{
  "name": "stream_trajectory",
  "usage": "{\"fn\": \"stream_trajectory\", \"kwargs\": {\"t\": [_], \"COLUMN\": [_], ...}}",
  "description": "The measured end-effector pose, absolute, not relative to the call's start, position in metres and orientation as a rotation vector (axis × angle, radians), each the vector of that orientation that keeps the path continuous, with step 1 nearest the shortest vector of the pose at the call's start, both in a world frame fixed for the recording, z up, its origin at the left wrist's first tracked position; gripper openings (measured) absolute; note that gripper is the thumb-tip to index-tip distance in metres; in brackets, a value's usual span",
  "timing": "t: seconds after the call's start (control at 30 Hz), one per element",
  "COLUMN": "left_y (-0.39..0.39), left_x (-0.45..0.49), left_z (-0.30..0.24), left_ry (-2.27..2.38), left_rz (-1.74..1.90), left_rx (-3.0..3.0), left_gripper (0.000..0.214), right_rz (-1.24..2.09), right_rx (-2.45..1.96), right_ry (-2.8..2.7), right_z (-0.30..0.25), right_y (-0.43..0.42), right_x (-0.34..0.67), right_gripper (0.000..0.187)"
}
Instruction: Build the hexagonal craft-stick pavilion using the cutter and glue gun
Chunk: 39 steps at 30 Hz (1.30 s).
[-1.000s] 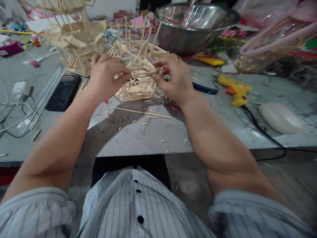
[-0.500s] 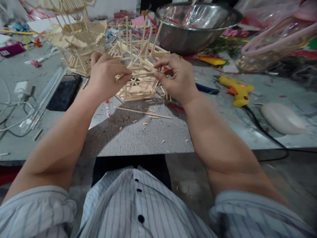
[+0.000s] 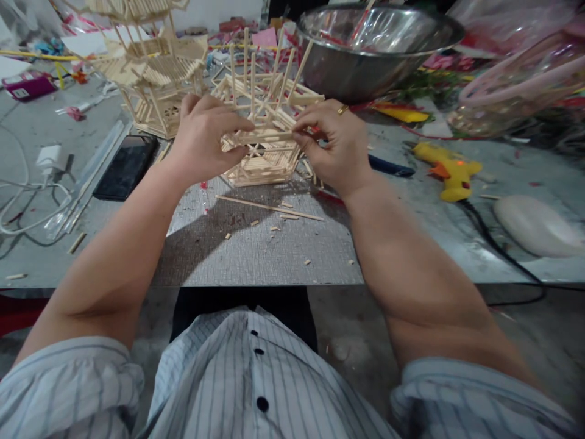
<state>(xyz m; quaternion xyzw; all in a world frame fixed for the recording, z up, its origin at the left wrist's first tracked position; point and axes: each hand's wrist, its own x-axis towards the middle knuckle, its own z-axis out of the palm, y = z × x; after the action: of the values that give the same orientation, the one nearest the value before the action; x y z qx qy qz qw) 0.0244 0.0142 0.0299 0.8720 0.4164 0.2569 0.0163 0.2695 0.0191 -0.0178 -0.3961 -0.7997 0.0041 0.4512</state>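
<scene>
A small frame of thin wooden sticks (image 3: 262, 178) stands on the table in front of me, with several upright sticks rising from its top. A short wooden stick (image 3: 273, 137) lies level across its near side. My right hand (image 3: 342, 143) pinches the right end of this stick between thumb and forefinger. At the other end is my left hand (image 3: 205, 137), its thumb and forefinger parted around the stick's tip; whether they touch it is hard to see. My fingers hide parts of the frame's sides.
A taller stick-built tower (image 3: 158, 70) stands behind my left hand, near a phone (image 3: 125, 167). At the right lie a yellow glue gun (image 3: 450, 167) with a black cord and a white rounded object (image 3: 534, 225). A steel bowl (image 3: 379, 67) sits behind. Loose sticks (image 3: 269, 208) and scraps lie in front.
My left thumb and forefinger have parted from their pinch on the stick's left end. My right hand keeps its pinch. The whole view has shifted slightly.
</scene>
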Motion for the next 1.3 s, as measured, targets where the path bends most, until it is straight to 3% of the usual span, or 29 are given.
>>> {"fn": "stream_trajectory", "kwargs": {"t": [0.83,1.3], "left_y": [0.01,0.003], "left_x": [0.032,0.039], "left_z": [0.027,0.031], "left_ry": [1.36,1.418], "left_rz": [0.912,0.915], "left_rx": [2.657,2.572], "left_gripper": [0.023,0.022], "right_rz": [-0.129,-0.143], "right_rx": [-0.987,-0.893], "right_ry": [-1.95,-1.986], "right_z": [-0.02,-0.023], "right_y": [0.014,0.018], "right_x": [0.265,0.267], "right_gripper": [0.011,0.031]}}
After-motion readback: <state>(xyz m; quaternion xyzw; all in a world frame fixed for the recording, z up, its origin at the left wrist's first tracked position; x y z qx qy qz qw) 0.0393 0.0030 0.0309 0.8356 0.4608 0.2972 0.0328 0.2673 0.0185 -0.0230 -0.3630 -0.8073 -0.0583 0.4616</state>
